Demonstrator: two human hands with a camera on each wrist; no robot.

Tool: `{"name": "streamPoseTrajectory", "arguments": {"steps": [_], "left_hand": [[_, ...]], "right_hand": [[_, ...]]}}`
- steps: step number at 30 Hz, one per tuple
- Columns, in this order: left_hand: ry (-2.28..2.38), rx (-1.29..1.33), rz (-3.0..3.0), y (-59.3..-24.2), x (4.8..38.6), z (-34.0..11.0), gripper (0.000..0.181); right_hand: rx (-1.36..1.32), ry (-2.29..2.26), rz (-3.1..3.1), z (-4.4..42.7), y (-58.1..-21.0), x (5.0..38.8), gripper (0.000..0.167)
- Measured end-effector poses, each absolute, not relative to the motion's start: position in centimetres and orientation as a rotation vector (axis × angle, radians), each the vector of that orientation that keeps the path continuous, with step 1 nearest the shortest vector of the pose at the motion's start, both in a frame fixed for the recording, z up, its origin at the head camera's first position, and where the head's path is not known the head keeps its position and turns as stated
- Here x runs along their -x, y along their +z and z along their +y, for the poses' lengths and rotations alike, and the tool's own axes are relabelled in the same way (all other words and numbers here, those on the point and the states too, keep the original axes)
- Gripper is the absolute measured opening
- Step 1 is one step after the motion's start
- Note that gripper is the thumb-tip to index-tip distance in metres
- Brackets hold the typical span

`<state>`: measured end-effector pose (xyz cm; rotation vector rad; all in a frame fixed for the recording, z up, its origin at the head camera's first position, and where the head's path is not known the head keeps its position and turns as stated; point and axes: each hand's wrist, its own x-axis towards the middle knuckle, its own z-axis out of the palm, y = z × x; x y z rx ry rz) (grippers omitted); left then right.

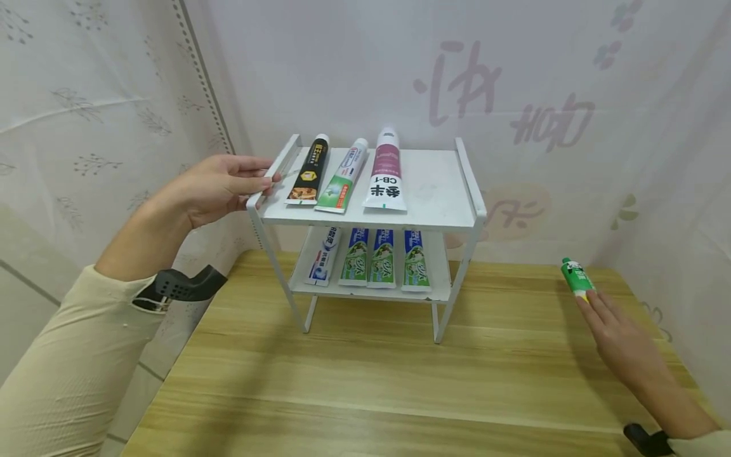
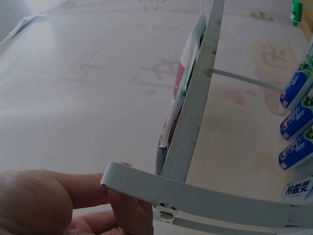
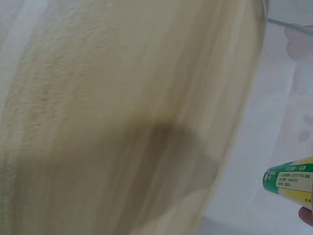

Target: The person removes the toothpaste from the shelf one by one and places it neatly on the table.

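Observation:
A white two-tier rack (image 1: 434,190) stands on the table. At its upper left rail my left hand (image 1: 214,187) grips the frame; the left wrist view shows the fingers (image 2: 129,210) around the rail's end. Over the table's right side, my right hand (image 1: 625,346) holds a green and yellow tube (image 1: 578,278); in the right wrist view that tube (image 3: 293,181) shows at the right edge, with a fingertip below it. The top tier carries a black tube (image 1: 310,171), a green and white tube (image 1: 344,176) and a white and maroon tube (image 1: 386,171).
On the rack's lower tier lie several tubes, among them a white and blue one (image 1: 324,257) and a green and blue one (image 1: 415,260). The wooden table (image 1: 365,381) reaches back to a patterned curtain (image 1: 342,70).

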<state>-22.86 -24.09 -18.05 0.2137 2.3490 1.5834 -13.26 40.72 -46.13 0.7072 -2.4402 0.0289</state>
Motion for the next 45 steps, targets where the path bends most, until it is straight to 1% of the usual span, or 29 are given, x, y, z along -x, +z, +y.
{"name": "streamPoseTrajectory", "arguments": {"steps": [3,12,17,24,25,26,29,32,33,34,36,37,42,43,45], "left_hand": [[1.585,-0.203,2.35,-18.0,22.9,-24.1,0.064],[1.592,-0.197,2.359,-18.0,22.7,-24.0,0.064],[1.596,-0.196,2.356,-18.0,22.7,-24.0,0.064],[1.589,-0.205,2.352,-18.1,22.7,-23.9,0.065],[1.588,-0.201,2.355,-18.0,22.7,-23.9,0.064],[1.589,-0.198,2.356,-18.0,22.7,-23.9,0.064],[1.591,-0.193,2.356,-17.9,22.7,-24.0,0.064],[1.593,-0.195,2.353,-18.0,22.7,-24.0,0.064],[1.595,-0.197,2.35,-18.0,22.7,-24.0,0.064],[1.6,-0.198,2.345,-18.0,22.7,-24.0,0.064],[1.6,-0.2,2.342,-18.0,22.7,-24.0,0.064],[1.604,-0.2,2.337,-18.0,22.7,-24.0,0.064],[1.62,-0.202,2.325,-18.1,22.8,-24.0,0.064],[1.62,-0.204,2.326,-18.1,22.8,-24.0,0.063],[1.616,-0.208,2.333,-18.2,22.8,-24.1,0.063]], "right_hand": [[-0.706,0.016,-2.481,41.1,-46.8,13.2,0.09],[-0.711,-0.019,-2.519,42.1,-48.6,13.5,0.079],[-0.7,-0.038,-2.561,42.2,-49.4,13.1,0.075],[-0.68,-0.047,-2.614,43.2,-50.5,12.8,0.088],[-0.684,-0.045,-2.61,43.4,-50.6,12.8,0.086],[-0.692,-0.039,-2.606,43.6,-50.6,12.9,0.084],[-0.726,-0.043,-2.592,44.3,-50.7,13.1,0.046],[-0.748,-0.05,-2.602,44.9,-50.5,13.3,0.043],[-0.744,-0.053,-2.612,45.1,-50.4,13.4,0.044],[-0.735,-0.047,-2.625,45.2,-50.3,13.4,0.054],[-0.712,-0.028,-2.667,45.4,-50.2,13.4,0.082],[-0.696,-0.012,-2.694,45.5,-50.2,13.4,0.087],[-0.629,0.073,-2.821,45.8,-50.2,12.9,0.097],[-0.619,0.092,-2.842,45.8,-50.2,12.9,0.097],[-0.603,0.116,-2.872,45.9,-50.2,12.8,0.088]]}}
